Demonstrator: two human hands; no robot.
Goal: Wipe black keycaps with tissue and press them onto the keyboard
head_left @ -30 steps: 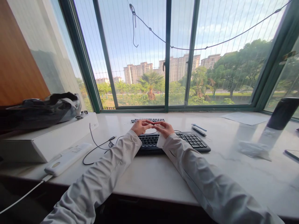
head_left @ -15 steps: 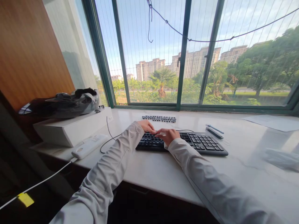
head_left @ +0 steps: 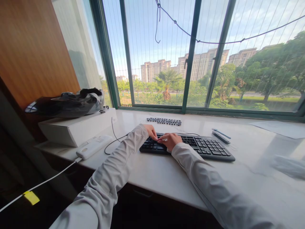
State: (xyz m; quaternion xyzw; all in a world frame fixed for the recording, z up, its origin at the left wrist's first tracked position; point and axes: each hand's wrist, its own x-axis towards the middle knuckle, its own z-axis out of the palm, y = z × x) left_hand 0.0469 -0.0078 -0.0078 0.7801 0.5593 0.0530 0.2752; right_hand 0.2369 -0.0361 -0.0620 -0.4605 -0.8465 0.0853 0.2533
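A black full-size keyboard [head_left: 214,149] lies on the white marble-look counter, and some spots in its upper rows seem to be without keycaps. Over its left half, my left hand [head_left: 150,131] points its closed fingers down at the keys. My right hand [head_left: 172,140] meets it there, fingers bent and pinched, the fingertips almost touching those of the left. A small whitish bit shows at the right fingers, too small to name. Whatever the fingertips hold is hidden. Behind the keyboard, loose black keycaps [head_left: 164,121] are laid out in rows.
Right of the keycaps lie a blue pen [head_left: 222,133] and a dark, flat, pen-like item [head_left: 220,138]. Paper [head_left: 278,128] and a clear plastic bag [head_left: 289,166] are farther right. At left are a white power strip [head_left: 94,147] and a white box [head_left: 71,130] bearing a dark visor-like headgear [head_left: 69,103].
The view has shifted slightly, so everything sits a little to the right. Both hands have moved slightly down and nearer the keyboard's front, fingertips still together over its left part.
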